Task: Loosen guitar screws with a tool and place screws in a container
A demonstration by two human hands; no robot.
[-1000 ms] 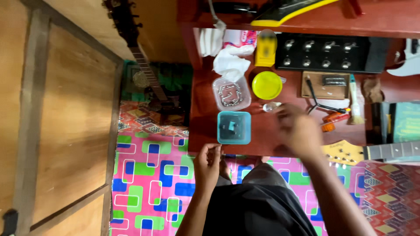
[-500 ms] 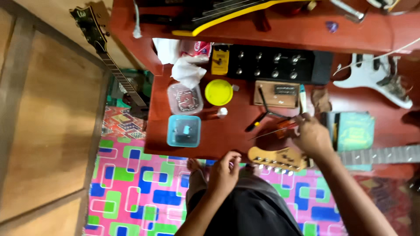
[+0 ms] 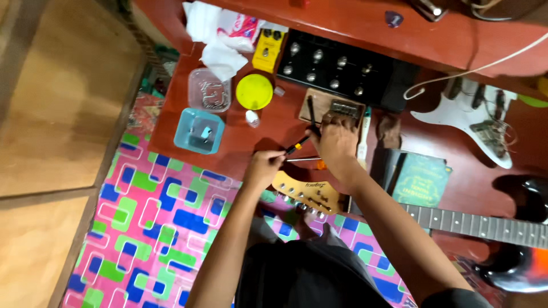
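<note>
To your right on the bench lies a flat, dark green rectangular package (image 3: pixel 420 179) with pale ornamental print. At the far left, a crumpled white wrapper with red and pink printing (image 3: pixel 242 25) sits beside white cloths.

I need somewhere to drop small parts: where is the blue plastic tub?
In the head view, the blue tub sits at the red bench's left end, below the clear container and left of the left hand.
</note>
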